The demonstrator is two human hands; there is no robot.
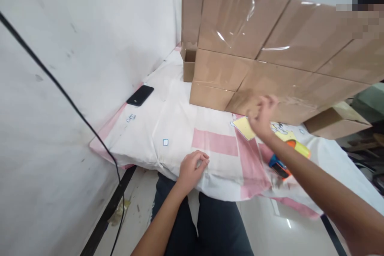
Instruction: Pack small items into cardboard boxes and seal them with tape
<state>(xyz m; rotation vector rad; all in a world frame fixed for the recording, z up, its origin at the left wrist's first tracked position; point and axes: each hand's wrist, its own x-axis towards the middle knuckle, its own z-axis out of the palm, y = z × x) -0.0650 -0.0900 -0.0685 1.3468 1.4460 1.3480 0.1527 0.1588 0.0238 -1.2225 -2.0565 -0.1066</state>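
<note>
My left hand (192, 168) rests at the near edge of the cloth-covered table (177, 128), fingers curled in towards the thumb, with nothing visible in them. My right hand (263, 114) is raised in front of the large cardboard box (270, 76), smeared by motion. Its fingers look bent, but I cannot tell whether it touches the box or holds anything. Clear tape strips shine on the box's face. Under my right forearm lies a blue and orange tape dispenser (279, 167), beside a yellow roll (300, 149), partly hidden by the arm.
A black phone (140, 95) lies by the white wall (90, 40). A small open cardboard box (189, 70) stands behind the large one, and an open carton (337, 122) sits at right. A black cable (60, 78) hangs at left. Another person is partly visible at upper right.
</note>
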